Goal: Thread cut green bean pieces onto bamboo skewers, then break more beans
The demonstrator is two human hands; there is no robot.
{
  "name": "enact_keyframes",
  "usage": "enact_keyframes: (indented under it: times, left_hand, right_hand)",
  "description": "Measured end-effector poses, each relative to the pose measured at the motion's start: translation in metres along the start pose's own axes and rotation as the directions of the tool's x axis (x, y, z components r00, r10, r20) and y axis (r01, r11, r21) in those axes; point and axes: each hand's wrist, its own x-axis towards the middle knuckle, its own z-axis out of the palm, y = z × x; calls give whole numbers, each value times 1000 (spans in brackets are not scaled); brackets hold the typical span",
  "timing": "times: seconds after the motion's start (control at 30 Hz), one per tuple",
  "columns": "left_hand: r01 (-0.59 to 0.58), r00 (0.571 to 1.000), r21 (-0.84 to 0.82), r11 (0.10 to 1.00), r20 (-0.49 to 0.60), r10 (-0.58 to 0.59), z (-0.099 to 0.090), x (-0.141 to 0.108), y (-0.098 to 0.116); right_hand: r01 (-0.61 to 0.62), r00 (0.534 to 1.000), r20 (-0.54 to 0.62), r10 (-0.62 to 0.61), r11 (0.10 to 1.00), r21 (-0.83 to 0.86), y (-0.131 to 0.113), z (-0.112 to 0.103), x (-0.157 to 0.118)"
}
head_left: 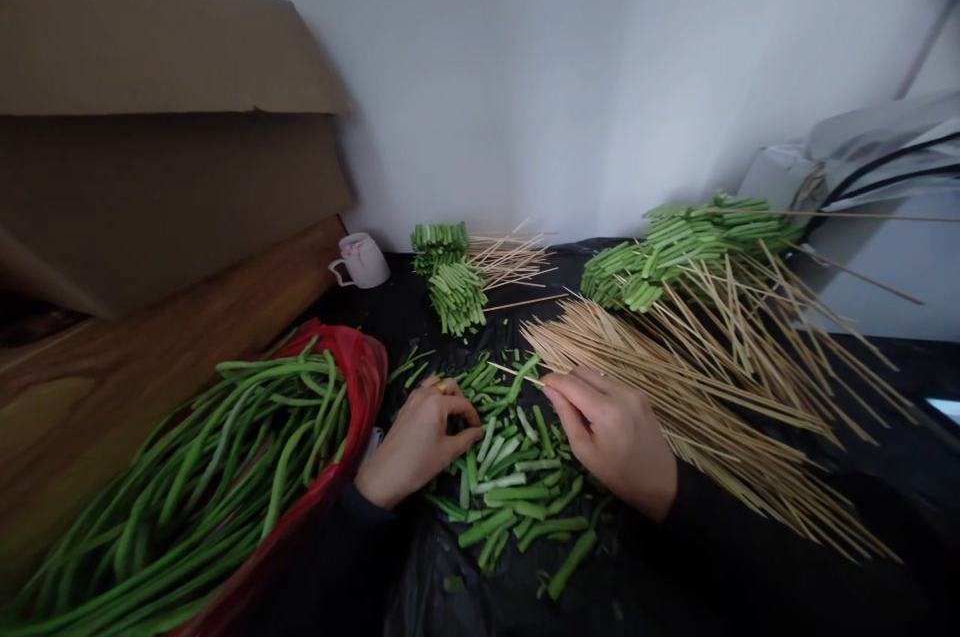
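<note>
My right hand (pixel 609 427) pinches a thin bamboo skewer (pixel 501 367), its tip pointing left over the pile of cut green bean pieces (pixel 517 494). One bean piece (pixel 527 369) crosses the skewer close to my fingers; whether it is pierced I cannot tell. Over the left side of the pile, my left hand (pixel 427 432) is closed, thumb and fingertips brought together, with a ring on one finger. What those fingertips hold, if anything, is hidden. Loose bamboo skewers (pixel 675 387) lie in a large heap beside my right hand.
Skewered bean bundles (pixel 456 292) sit near the wall, more bundles (pixel 697 242) at the back right. A red bag (pixel 367 367) of long beans (pixel 225 467) stands left. Behind it are a white mug (pixel 364 261) and a cardboard box (pixel 172 197). Black plastic (pixel 420 587) covers the surface.
</note>
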Motion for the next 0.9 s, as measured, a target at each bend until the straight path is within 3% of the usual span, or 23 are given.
enact_keyframes:
  times: [0.1,0.23,0.3,0.4,0.47,0.53,0.9]
  left_hand:
    - [-7,994,-92,996,-113,-4,-1,2,1]
    - [102,935,-412,905,-272,-229,-1,5,-1]
    - [121,904,-632,765,-249,-348,0,5,0]
    - [123,896,-899,420,-82,-437,4,6,2]
    - [146,895,-966,211,38,-444,6,6,4]
    - [174,890,-978,112,107,-443,7,6,6]
    - [165,890,-986,24,138,-434,6,6,9]
  right_hand:
    - [7,1000,-21,-8,1000,-11,-1,0,0]
    - [13,1000,-12,-14,1000,-11,-1,0,0]
    - [23,1000,21,-22,1000,-6,-2,0,-2]
    - [38,996,81,-37,999,-6,-2,1,-4]
    - [63,993,97,-60,998,-26,-4,2,-5]
    - [97,992,90,-92,994,-58,-5,3,-6]
    - [127,991,63,-121,987,-98,-5,4,-7]
